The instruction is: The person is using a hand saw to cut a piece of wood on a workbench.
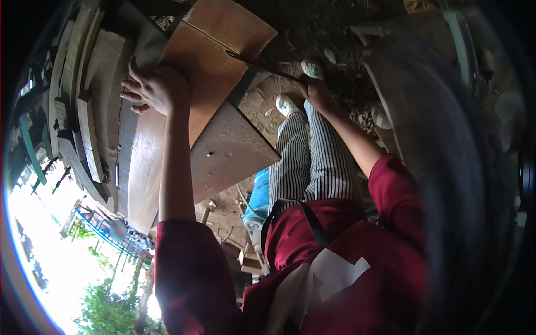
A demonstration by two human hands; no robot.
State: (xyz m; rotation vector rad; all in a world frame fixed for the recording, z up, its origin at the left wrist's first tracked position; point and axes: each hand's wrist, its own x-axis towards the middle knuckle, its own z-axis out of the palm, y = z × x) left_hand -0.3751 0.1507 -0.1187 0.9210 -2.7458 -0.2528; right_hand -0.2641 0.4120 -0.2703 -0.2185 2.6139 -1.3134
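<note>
My left hand (149,88) is open over the left edge of a long reddish-brown wooden board (215,67), its fingers spread out past that edge. A straight line crosses the board near its far end. Right of the board, my right hand (317,94) is closed around the near end of what looks like a handsaw (268,68). Its thin dark blade shows almost edge-on, with the tip reaching over the board's right edge; its handle is hidden in my grip. Beneath the board lies a brown wooden panel (231,151) with small holes.
Stacked timber planks (89,123) stand along the left. A light blue container (258,195) sits beside my legs, near a cable. Dirt and leaf litter cover the ground around my shoes (287,105). A large dark curved shape (435,123) fills the right side.
</note>
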